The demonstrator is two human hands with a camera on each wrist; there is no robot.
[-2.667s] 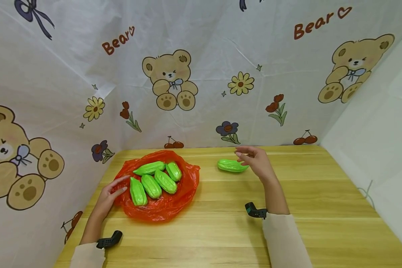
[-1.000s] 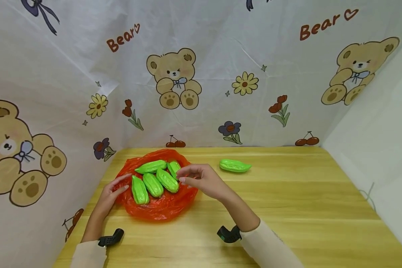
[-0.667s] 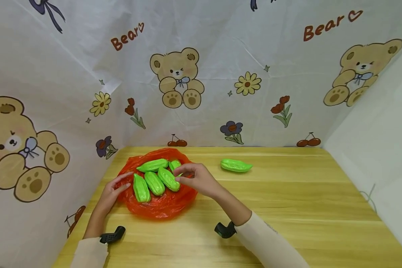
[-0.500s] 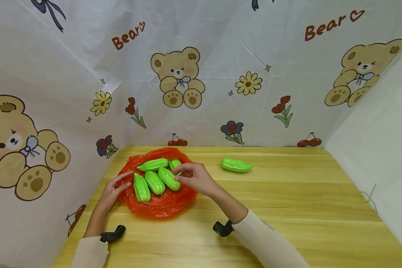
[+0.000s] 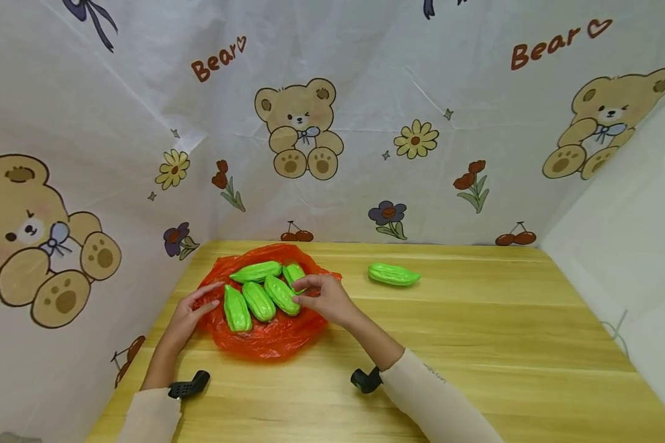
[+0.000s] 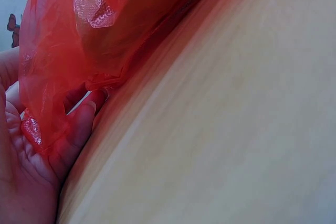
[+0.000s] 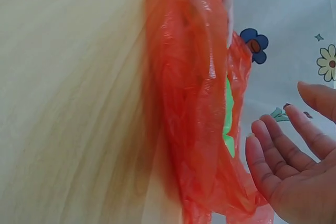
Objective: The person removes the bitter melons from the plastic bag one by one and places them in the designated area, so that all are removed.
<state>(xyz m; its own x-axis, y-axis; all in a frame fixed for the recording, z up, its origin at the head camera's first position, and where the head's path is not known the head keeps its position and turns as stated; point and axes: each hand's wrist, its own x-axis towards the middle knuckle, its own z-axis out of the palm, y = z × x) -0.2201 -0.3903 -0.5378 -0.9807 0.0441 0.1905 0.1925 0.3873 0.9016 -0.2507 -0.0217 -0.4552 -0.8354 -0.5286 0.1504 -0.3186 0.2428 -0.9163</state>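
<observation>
A red plastic bag (image 5: 266, 344) lies spread open on the left half of the table, several bright green bitter melons (image 5: 259, 301) inside it. At its left edge rests my left hand (image 5: 180, 320), fingers reaching over the rim; in the left wrist view the thin film hangs against the palm of the left hand (image 6: 31, 171). My right hand (image 5: 332, 301) hovers over the bag's right side, fingertips close to the rightmost melons. In the right wrist view the right hand (image 7: 299, 177) shows loosely bent fingers with nothing in them. One more bitter melon (image 5: 393, 274) lies on the table behind and to the right.
The wooden table (image 5: 476, 332) ends at a white cloth backdrop (image 5: 354, 74) printed with bears and flowers. A white wall (image 5: 632, 234) stands on the right, a thin pale cord (image 5: 617, 332) beside the table edge. Black cameras sit on both wrists.
My right hand has moved from the lone bitter melon leftward to the bag and lately shifts only slightly there. The left hand stays at the bag's edge; the melons keep their places.
</observation>
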